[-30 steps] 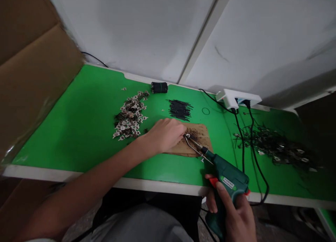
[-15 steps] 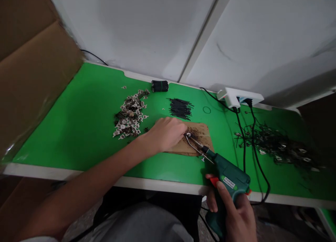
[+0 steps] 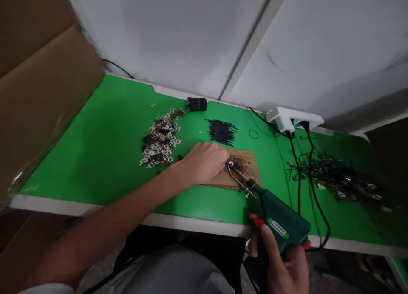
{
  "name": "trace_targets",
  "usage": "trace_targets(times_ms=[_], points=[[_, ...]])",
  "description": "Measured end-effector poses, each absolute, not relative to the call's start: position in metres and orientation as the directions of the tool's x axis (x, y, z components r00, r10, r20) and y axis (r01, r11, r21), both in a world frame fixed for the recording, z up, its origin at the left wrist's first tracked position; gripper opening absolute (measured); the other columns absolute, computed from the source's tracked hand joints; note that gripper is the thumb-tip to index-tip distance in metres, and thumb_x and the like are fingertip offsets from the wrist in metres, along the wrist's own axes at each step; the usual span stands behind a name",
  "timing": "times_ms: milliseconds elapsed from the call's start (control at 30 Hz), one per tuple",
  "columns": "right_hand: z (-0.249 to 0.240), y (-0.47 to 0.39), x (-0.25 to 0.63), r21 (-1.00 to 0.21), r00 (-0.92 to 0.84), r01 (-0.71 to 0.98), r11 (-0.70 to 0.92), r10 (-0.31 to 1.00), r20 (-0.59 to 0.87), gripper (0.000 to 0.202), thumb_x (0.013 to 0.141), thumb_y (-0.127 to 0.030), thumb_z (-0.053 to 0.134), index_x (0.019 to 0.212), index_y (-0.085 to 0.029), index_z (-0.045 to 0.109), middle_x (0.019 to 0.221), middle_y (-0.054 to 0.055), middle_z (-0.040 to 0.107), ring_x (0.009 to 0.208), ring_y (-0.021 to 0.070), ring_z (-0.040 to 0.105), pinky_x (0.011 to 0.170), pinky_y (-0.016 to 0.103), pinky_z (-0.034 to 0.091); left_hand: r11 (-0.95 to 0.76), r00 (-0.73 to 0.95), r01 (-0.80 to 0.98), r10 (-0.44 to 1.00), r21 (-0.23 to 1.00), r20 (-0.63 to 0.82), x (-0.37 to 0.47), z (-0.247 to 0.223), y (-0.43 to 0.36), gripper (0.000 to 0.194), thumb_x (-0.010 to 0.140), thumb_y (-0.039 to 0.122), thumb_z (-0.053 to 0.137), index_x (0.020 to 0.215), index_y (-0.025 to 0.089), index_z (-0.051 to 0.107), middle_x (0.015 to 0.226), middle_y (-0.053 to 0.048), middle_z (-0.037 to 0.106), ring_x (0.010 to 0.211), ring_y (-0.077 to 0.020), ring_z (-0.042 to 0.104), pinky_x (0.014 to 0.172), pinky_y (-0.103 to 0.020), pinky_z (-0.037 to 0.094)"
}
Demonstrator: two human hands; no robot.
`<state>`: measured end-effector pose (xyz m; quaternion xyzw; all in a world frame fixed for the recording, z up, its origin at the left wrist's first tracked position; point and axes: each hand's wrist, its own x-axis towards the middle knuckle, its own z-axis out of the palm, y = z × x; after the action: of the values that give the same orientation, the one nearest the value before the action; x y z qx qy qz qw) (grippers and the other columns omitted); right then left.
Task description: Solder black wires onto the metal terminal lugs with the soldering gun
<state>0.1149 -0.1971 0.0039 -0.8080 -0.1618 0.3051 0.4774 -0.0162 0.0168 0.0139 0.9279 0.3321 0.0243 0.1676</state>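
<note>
In my right hand (image 3: 283, 255) is a green soldering gun (image 3: 283, 213) with a red trigger, its tip angled up and left. The tip meets a small metal part (image 3: 230, 163) on a scorched cardboard pad (image 3: 251, 166). My left hand (image 3: 208, 160) rests over the left half of the pad, fingers pinched right beside the tip; what they pinch is mostly hidden. Beyond the pad lies a stack of short black wires (image 3: 221, 132). Left of my left hand is a heap of small metal terminals (image 3: 161, 139).
A banded bundle of black wires (image 3: 196, 104) stands near the wall. At the right, a power strip (image 3: 296, 119) feeds black cables across the green table, beside a tangled pile of wired pieces (image 3: 341, 175). A large cardboard box (image 3: 47, 90) borders the left side.
The soldering gun's body has tilted slightly lower and to the right, its tip staying by my left fingers. The whole view has shifted a little. Both hands keep their hold.
</note>
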Motion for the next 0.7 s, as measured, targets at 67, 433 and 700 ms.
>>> trace_targets(times_ms=[67, 433, 700], points=[[0.0, -0.2, 0.115, -0.879, 0.783, 0.009, -0.478, 0.55, -0.291, 0.047, 0.072, -0.062, 0.08, 0.09, -0.021, 0.066, 0.065, 0.003, 0.062, 0.056, 0.0195, 0.054, 0.044, 0.029, 0.037, -0.722, 0.779, 0.608, 0.624, 0.33, -0.068, -0.016, 0.014, 0.017, 0.02, 0.097, 0.02, 0.054, 0.096, 0.017, 0.074, 0.102, -0.01, 0.075, 0.09, -0.0269, 0.073, 0.073, -0.033, 0.054], [0.001, -0.201, 0.115, -0.819, 0.748, 0.196, -0.539, 0.623, -0.231, 0.051, 0.077, -0.069, 0.072, 0.069, -0.019, 0.065, 0.07, 0.006, 0.065, 0.066, 0.0187, 0.055, 0.062, 0.031, 0.044, -0.719, 0.777, 0.612, 0.624, 0.331, -0.08, -0.016, 0.015, 0.016, 0.021, 0.096, 0.019, 0.053, 0.095, 0.017, 0.074, 0.103, -0.011, 0.076, 0.092, -0.028, 0.073, 0.074, -0.036, 0.055], [-0.005, -0.202, 0.095, -0.832, 0.79, 0.231, -0.504, 0.596, -0.142, 0.048, 0.084, -0.064, 0.069, 0.063, -0.021, 0.06, 0.062, 0.005, 0.06, 0.062, 0.0168, 0.052, 0.06, 0.03, 0.04, -0.714, 0.772, 0.613, 0.632, 0.338, -0.064, -0.015, 0.014, 0.016, 0.019, 0.096, 0.021, 0.056, 0.094, 0.017, 0.074, 0.101, -0.011, 0.076, 0.091, -0.0286, 0.073, 0.074, -0.036, 0.055]])
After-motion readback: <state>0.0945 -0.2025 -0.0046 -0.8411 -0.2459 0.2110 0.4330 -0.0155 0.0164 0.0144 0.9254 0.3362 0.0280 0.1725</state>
